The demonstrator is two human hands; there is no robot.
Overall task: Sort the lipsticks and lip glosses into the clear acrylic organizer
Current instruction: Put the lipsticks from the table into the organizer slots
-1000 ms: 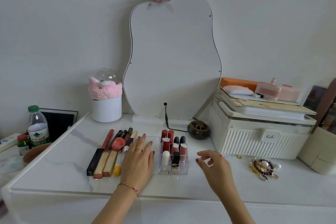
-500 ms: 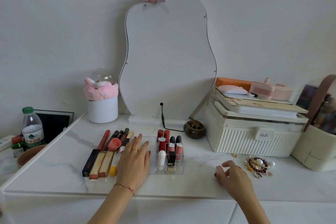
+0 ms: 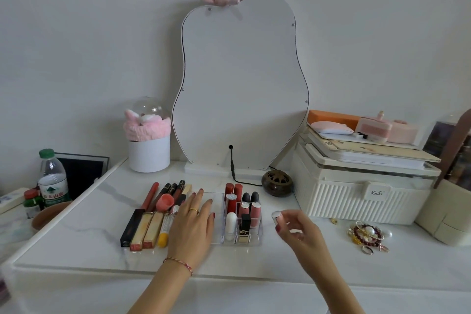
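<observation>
Right now the right hand (image 3: 297, 231) hovers just to the right of the clear organizer (image 3: 242, 222), fingers curled, pinching a small pale lipstick (image 3: 276, 217) between thumb and fingertips; only its rounded silvery-white top shows above the fingers, and the rest of the tube is hidden inside the grip, so its colour and length cannot be made out. It is held above the marble tabletop (image 3: 84, 232), apart from the organizer's right wall. To the left of that grip, the left hand (image 3: 192, 224) lies flat with straight, spread fingers, palm down over the organizer's left part, holding nothing; it covers that section, so what lies beneath the palm cannot be seen. Between the two hands the organizer's right compartments hold upright lipsticks (image 3: 244, 208) in red, black, pink and white, with a black and gold one at the front. Just left of the flat hand, a row of lip glosses (image 3: 150, 214) lies on the tabletop, some of their near ends hidden by the hand's edge; whether the hand touches them is unclear. Right of the pinching hand, well apart, a heap of bracelets (image 3: 368, 236) lies on the tabletop in front of a ribbed cream box (image 3: 356, 201). Both forearms are cut off by the lower edge of the view
</observation>
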